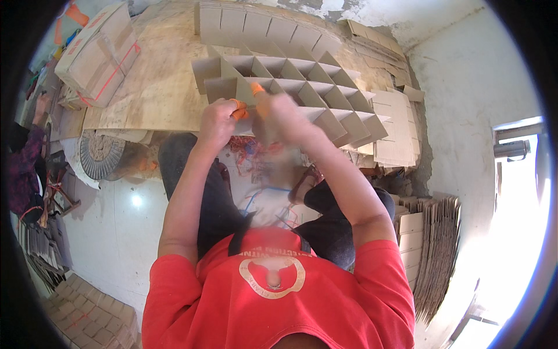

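A grid of interlocked cardboard dividers (317, 107) stands at the near edge of the wooden table in front of me. At its near left corner is my left hand (220, 119), with orange coverings on its fingertips. Its fingers are curled together in a pinch at the cardboard edge. My right hand (279, 113) is over the near side of the grid, smeared by motion, an orange fingertip pointing away from me. Whether it grips a strip cannot be made out.
Slotted cardboard strips (261, 26) stand behind the grid; flat ones (395, 128) lie right. A taped carton (99, 55) sits at the table's left. Cardboard stacks (433, 250) stand on the floor at right. Another person's sleeve (26, 168) shows far left.
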The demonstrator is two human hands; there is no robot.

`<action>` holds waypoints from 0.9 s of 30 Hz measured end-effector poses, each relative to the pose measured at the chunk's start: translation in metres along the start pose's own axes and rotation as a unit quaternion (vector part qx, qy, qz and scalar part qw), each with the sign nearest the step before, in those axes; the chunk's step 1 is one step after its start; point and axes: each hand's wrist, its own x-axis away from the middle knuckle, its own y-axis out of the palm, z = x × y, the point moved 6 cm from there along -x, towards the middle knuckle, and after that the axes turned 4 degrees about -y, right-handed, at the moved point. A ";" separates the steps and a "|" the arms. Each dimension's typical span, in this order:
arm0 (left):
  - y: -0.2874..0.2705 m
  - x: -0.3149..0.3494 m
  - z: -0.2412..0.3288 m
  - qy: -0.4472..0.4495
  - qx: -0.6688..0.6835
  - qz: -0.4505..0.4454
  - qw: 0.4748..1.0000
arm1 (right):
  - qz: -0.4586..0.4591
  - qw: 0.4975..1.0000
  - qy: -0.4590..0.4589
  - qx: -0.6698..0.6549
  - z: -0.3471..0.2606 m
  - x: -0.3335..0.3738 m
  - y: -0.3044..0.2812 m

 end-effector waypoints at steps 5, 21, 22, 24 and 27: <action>-0.003 0.005 -0.001 0.048 -0.055 0.040 0.997 | -0.136 0.987 0.044 0.072 -0.020 0.008 -0.002; 0.028 -0.088 0.021 0.151 -0.241 -0.117 0.951 | -0.176 0.952 0.228 0.101 0.194 -0.026 -0.042; 0.035 -0.095 0.022 0.155 -0.244 -0.129 0.948 | 0.039 0.977 0.210 0.016 0.179 -0.017 -0.038; 0.040 -0.103 0.003 0.173 -0.295 -0.150 0.928 | -0.053 0.993 0.109 -0.005 0.126 -0.003 -0.014; 0.054 -0.103 -0.027 -0.036 -0.207 -0.242 0.947 | -0.098 0.989 0.110 0.032 0.107 0.027 -0.003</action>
